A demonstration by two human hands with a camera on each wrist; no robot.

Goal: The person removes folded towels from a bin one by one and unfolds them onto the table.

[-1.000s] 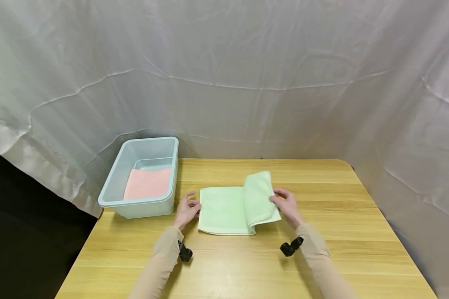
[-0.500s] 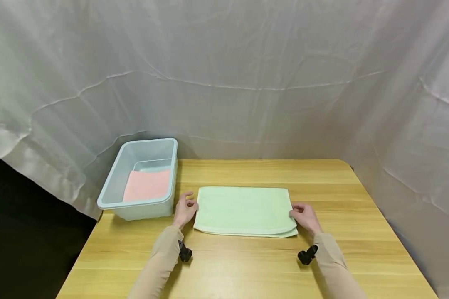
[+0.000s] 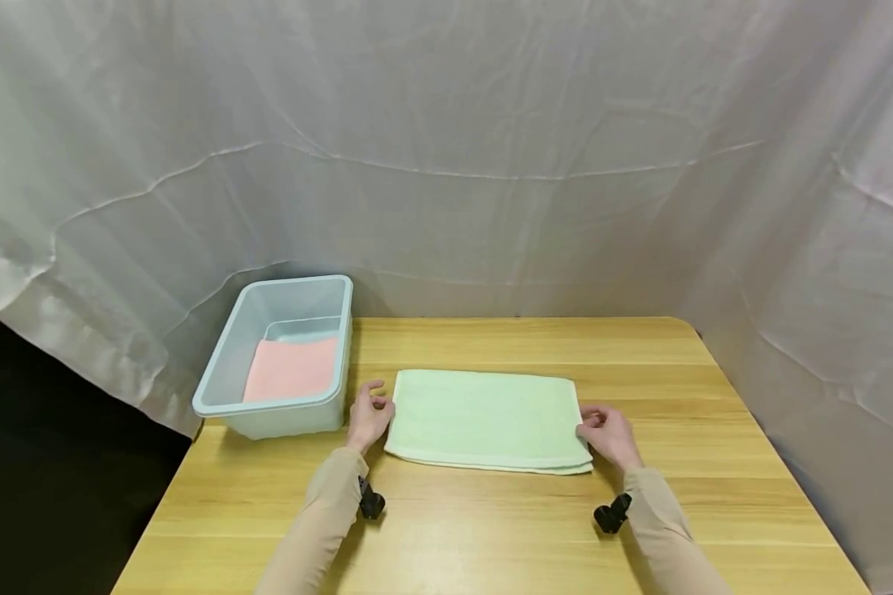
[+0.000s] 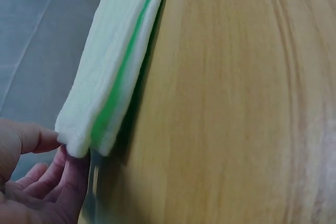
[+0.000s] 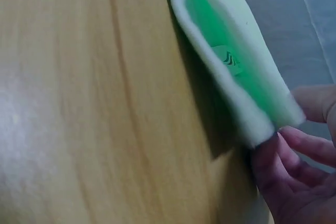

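A light green towel (image 3: pixel 487 420), folded over into layers, lies across the middle of the table. Its left edge is pinched between thumb and fingers of my left hand (image 3: pixel 368 419). At the opposite edge, my right hand (image 3: pixel 610 435) pinches the cloth in the same way. The left wrist view shows the thumb against the upper layer of the towel (image 4: pixel 113 72), fingers beneath. In the right wrist view, the layers of the towel (image 5: pixel 236 40) stand slightly apart, showing brighter green and a small label (image 5: pixel 228 59) between them.
A pale blue plastic bin (image 3: pixel 338 411) stands on the table's left side, beside my left hand. Inside it lies a folded pink cloth (image 3: pixel 290 369). The wooden table (image 3: pixel 484 537) meets a grey curtain (image 3: pixel 491 240) at the back.
The towel's right part, folded up toward the left a second ago, now lies flat out to the right. My right hand moved right with it; my left hand stayed nearly still.
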